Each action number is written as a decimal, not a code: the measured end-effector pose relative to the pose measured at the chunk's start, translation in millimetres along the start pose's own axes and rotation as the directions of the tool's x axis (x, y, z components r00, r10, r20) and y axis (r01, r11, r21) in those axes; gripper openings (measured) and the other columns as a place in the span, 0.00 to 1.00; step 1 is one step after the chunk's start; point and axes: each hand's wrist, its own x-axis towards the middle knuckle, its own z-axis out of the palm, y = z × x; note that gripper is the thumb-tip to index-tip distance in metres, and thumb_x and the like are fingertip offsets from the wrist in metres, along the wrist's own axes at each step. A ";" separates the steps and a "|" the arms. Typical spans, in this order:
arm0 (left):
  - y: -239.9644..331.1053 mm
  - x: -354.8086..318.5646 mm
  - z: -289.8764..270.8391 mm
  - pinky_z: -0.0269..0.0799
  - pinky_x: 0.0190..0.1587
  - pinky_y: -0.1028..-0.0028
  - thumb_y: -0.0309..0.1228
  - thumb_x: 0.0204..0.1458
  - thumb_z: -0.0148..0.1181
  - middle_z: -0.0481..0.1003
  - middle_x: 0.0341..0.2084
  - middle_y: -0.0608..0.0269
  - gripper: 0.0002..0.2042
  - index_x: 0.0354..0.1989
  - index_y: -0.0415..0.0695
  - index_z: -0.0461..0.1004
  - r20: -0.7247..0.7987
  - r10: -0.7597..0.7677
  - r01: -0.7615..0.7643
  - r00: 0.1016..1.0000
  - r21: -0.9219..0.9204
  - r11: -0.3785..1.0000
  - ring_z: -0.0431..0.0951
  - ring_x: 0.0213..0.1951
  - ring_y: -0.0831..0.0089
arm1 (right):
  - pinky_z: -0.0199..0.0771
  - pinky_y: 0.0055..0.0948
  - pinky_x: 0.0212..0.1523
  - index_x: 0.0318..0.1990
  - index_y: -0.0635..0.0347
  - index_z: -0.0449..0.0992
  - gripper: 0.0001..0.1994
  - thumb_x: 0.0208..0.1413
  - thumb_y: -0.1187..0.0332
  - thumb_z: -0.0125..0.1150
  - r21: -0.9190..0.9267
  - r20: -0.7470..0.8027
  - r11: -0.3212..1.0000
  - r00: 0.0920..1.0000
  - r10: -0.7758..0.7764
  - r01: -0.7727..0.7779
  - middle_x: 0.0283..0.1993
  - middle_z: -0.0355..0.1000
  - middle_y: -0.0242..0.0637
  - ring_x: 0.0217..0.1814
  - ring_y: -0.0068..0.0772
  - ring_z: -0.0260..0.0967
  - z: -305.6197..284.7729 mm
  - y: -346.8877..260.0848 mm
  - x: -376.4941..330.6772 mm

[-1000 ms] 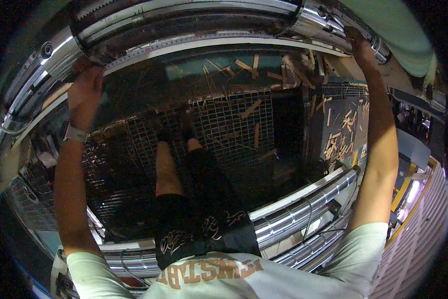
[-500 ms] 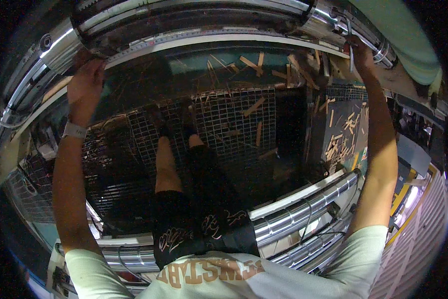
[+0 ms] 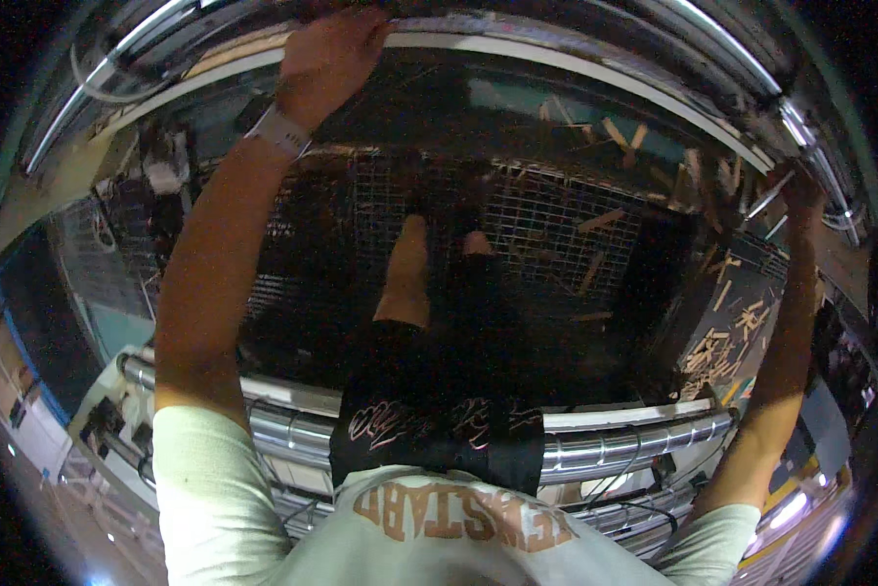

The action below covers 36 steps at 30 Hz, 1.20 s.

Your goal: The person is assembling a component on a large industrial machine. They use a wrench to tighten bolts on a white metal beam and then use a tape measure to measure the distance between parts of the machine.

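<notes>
My left hand [image 3: 331, 66], with a pale band [image 3: 280, 133] on its wrist, is at the far side by a white rail [image 3: 566, 61]. Its fingers are bent together in the dark beside the rail; whatever they grip cannot be made out. At the far right my right hand [image 3: 803, 192] is closed on a thin metal hex key [image 3: 769, 195], close to a chrome shaft [image 3: 795, 122]. A measuring strip [image 3: 536, 34] with faint markings runs behind the white rail.
Chrome rollers [image 3: 615, 452] lie across the near side, by my waist. Wire mesh [image 3: 546, 220] is underfoot, with wooden strips [image 3: 600, 221] scattered on it. More wood scraps [image 3: 717, 356] lie on a dark panel at the right. A looped cable [image 3: 85, 73] hangs far left.
The view has shifted and turned. My left hand has moved right along the rail, away from the shiny collar it was beside. My right hand still holds the hex key, now tilted.
</notes>
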 end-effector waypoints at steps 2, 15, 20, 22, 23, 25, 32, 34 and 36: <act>-12.5 -5.1 4.8 0.71 0.35 0.58 0.37 0.52 0.49 0.71 0.39 0.54 0.12 0.43 0.50 0.70 0.001 0.129 -0.129 0.992 0.064 0.990 0.73 0.37 0.52 | 0.67 0.28 0.36 0.47 0.60 0.67 0.13 0.56 0.67 0.44 0.034 0.033 0.999 0.999 0.004 -0.006 0.34 0.71 0.41 0.36 0.31 0.69 2.3 -5.9 5.1; -24.6 -12.4 43.6 0.67 0.40 0.65 0.34 0.53 0.48 0.70 0.40 0.49 0.13 0.41 0.38 0.70 -0.163 0.036 -0.163 0.986 -0.886 0.433 0.70 0.38 0.60 | 0.67 0.30 0.38 0.48 0.59 0.66 0.14 0.57 0.65 0.43 0.117 0.101 0.993 0.995 0.004 -0.016 0.38 0.70 0.41 0.38 0.32 0.69 -1.8 -33.8 22.1; -12.5 -4.7 44.2 0.60 0.48 0.68 0.34 0.50 0.51 0.65 0.37 0.53 0.14 0.41 0.38 0.66 -0.279 0.101 -0.171 0.955 -0.797 -0.579 0.63 0.34 0.65 | 0.67 0.31 0.38 0.48 0.59 0.66 0.14 0.58 0.64 0.43 0.129 0.110 0.990 0.993 0.034 -0.048 0.40 0.69 0.41 0.39 0.32 0.68 -6.0 -38.1 8.8; -15.8 -7.5 48.5 0.49 0.50 0.73 0.35 0.48 0.52 0.64 0.34 0.54 0.14 0.39 0.39 0.65 -0.225 0.070 -0.163 0.972 -0.855 -0.492 0.61 0.33 0.66 | 0.67 0.31 0.39 0.48 0.59 0.66 0.14 0.58 0.63 0.43 0.147 0.121 0.988 0.992 0.039 -0.057 0.41 0.69 0.41 0.40 0.33 0.68 -6.1 -42.8 9.1; -18.6 -7.1 50.2 0.42 0.51 0.76 0.35 0.48 0.52 0.63 0.33 0.54 0.14 0.38 0.39 0.65 -0.176 0.056 -0.141 0.983 -0.912 -0.384 0.61 0.32 0.66 | 0.67 0.31 0.39 0.48 0.59 0.66 0.14 0.58 0.63 0.42 0.145 0.112 0.988 0.993 0.035 -0.051 0.41 0.69 0.41 0.40 0.33 0.68 -9.3 -44.2 7.0; -20.7 -1.8 52.1 0.52 0.37 0.70 0.35 0.48 0.52 0.65 0.30 0.54 0.11 0.35 0.40 0.66 -0.287 0.075 -0.213 0.955 -0.840 -0.499 0.64 0.31 0.64 | 0.67 0.32 0.39 0.48 0.58 0.66 0.14 0.58 0.62 0.42 0.153 0.117 0.987 0.993 0.033 -0.050 0.42 0.69 0.41 0.40 0.33 0.68 -8.0 -47.6 7.8; 11.9 4.8 -7.3 0.64 0.21 0.61 0.33 0.49 0.49 0.68 0.16 0.56 0.09 0.25 0.41 0.70 -0.049 -0.101 0.091 0.994 -0.180 0.979 0.66 0.18 0.60 | 0.67 0.33 0.40 0.48 0.58 0.65 0.15 0.59 0.61 0.42 0.206 0.131 0.975 0.990 0.054 -0.081 0.44 0.68 0.41 0.41 0.34 0.68 -10.9 -40.7 -3.3; 11.5 2.6 -3.0 0.65 0.22 0.60 0.33 0.49 0.50 0.69 0.18 0.55 0.09 0.25 0.42 0.71 -0.177 -0.053 0.025 0.983 -0.155 0.988 0.67 0.20 0.59 | 0.67 0.33 0.40 0.48 0.58 0.65 0.15 0.59 0.61 0.41 0.230 0.140 0.970 0.989 0.054 -0.085 0.44 0.68 0.41 0.42 0.34 0.68 -10.5 -37.4 -2.3; 10.4 2.7 -2.7 0.66 0.22 0.60 0.33 0.49 0.50 0.70 0.20 0.54 0.08 0.26 0.42 0.71 -0.198 -0.037 0.009 0.979 -0.141 0.990 0.68 0.21 0.59 | 0.67 0.34 0.40 0.48 0.58 0.65 0.15 0.59 0.60 0.41 0.259 0.152 0.961 0.987 0.055 -0.093 0.45 0.68 0.41 0.42 0.34 0.68 -10.5 -32.6 -2.1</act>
